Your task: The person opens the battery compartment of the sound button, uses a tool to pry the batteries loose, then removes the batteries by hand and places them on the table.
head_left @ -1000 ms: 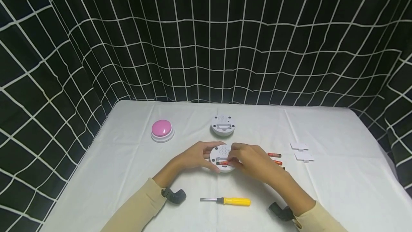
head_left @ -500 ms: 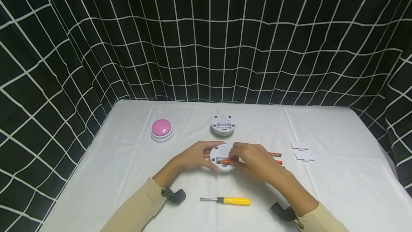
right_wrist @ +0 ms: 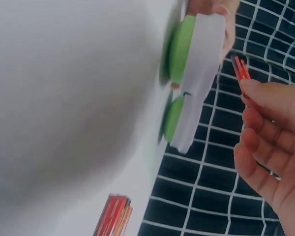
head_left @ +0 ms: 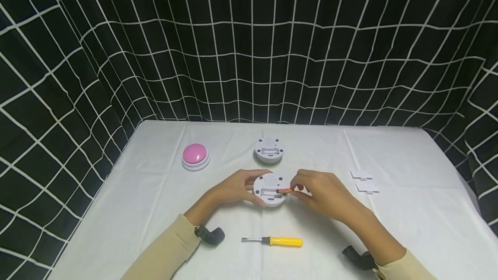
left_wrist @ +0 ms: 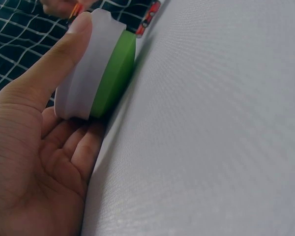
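Note:
In the head view my left hand grips the left edge of an overturned white button buzzer, thumb at the near rim and fingers at the far one. Its battery compartment faces up, uncovered. The left wrist view shows the buzzer's green dome down against the cloth. Between thumb and fingertips, my right hand pinches a red battery, whose far end overlaps the right side of the buzzer. More red batteries lie on the cloth in the right wrist view, mostly hidden behind my right hand in the head view.
A second overturned buzzer stands behind the first. At the left, a pink-topped buzzer sits upright. Two white battery covers lie at the right. A yellow-handled screwdriver is near the front. Black netted-pattern curtains surround the table.
The battery has come up out of the compartment, tilting first, and moved right with my right hand. My left hand keeps its hold on the buzzer.

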`<action>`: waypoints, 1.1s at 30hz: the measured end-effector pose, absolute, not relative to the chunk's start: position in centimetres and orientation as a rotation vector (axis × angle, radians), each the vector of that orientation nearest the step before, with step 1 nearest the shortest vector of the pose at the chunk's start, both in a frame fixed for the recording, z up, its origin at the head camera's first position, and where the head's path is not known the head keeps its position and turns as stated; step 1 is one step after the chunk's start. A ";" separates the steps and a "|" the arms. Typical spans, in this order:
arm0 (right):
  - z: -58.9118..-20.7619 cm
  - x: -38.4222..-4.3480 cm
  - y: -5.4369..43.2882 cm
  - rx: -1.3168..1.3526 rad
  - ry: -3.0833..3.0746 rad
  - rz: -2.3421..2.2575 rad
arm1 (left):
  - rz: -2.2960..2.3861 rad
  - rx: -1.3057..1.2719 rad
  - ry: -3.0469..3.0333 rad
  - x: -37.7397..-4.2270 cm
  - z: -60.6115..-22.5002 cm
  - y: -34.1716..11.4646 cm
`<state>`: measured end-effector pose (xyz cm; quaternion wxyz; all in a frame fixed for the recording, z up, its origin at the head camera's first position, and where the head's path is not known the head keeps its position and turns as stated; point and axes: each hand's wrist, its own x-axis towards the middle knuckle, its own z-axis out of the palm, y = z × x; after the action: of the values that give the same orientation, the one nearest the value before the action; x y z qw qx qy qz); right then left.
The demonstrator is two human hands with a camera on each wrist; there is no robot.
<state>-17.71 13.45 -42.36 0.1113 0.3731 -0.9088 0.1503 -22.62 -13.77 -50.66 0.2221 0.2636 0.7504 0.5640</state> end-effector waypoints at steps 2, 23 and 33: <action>-42.4 -17.5 14.0 1.082 -2.667 0.447 | 1.554 0.716 2.084 -22.6 -50.7 -13.7; -43.5 -16.3 19.3 1.006 -2.621 0.425 | 1.543 0.719 2.109 -22.7 -50.8 -13.9; -43.9 -15.4 21.2 0.928 -2.704 0.389 | 1.567 0.709 2.073 -22.6 -50.9 -13.7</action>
<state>-15.38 21.17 -43.88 0.1277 0.3188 -0.9296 0.1337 -22.64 -13.75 -50.89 0.2222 0.2567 0.7504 0.5671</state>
